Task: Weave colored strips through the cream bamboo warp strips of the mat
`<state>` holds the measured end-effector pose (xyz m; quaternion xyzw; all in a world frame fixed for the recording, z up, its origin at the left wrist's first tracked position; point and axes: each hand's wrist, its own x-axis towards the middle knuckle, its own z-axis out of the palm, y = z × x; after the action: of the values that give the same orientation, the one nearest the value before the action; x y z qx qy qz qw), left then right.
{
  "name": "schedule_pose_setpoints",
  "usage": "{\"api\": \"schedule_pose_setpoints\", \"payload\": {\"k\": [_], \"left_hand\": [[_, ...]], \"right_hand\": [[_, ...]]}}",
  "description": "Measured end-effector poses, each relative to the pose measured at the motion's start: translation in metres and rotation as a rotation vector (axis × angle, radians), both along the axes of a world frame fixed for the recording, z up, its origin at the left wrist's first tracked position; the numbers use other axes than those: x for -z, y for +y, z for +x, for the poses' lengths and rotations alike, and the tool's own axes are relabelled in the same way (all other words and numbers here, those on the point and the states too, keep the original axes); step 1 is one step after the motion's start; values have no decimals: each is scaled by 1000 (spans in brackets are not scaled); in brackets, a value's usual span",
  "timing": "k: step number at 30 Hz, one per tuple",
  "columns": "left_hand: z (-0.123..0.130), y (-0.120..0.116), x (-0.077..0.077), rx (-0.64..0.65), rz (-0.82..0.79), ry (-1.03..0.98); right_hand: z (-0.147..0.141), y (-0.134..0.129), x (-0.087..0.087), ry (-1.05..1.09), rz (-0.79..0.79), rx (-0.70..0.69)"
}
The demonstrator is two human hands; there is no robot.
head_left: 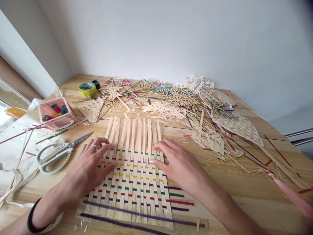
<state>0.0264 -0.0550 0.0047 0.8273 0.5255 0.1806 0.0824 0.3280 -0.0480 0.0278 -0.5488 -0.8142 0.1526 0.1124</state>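
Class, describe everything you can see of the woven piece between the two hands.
The woven piece lies flat on the wooden table. Pale wood-like strips run lengthwise, interlaced with narrow green, purple, yellow and red ones. At the far end the pale strips are uncrossed; coloured ends stick out at right. What looks like clear tape covers the near edge, where two purple strips lie across. The left hand and right hand are at its sides, seemingly touching it.
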Motion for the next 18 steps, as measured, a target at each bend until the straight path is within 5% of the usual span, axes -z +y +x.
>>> {"api": "schedule_pose_setpoints", "payload": {"k": [9, 18], "left_hand": [[-11, 12, -11, -156, -198, -331], [-20, 27, -23, -280, -566, -1141]], "right_hand": [[-37, 19, -11, 339, -24, -37], [-79, 56, -16, 432, -358, -19]]}}
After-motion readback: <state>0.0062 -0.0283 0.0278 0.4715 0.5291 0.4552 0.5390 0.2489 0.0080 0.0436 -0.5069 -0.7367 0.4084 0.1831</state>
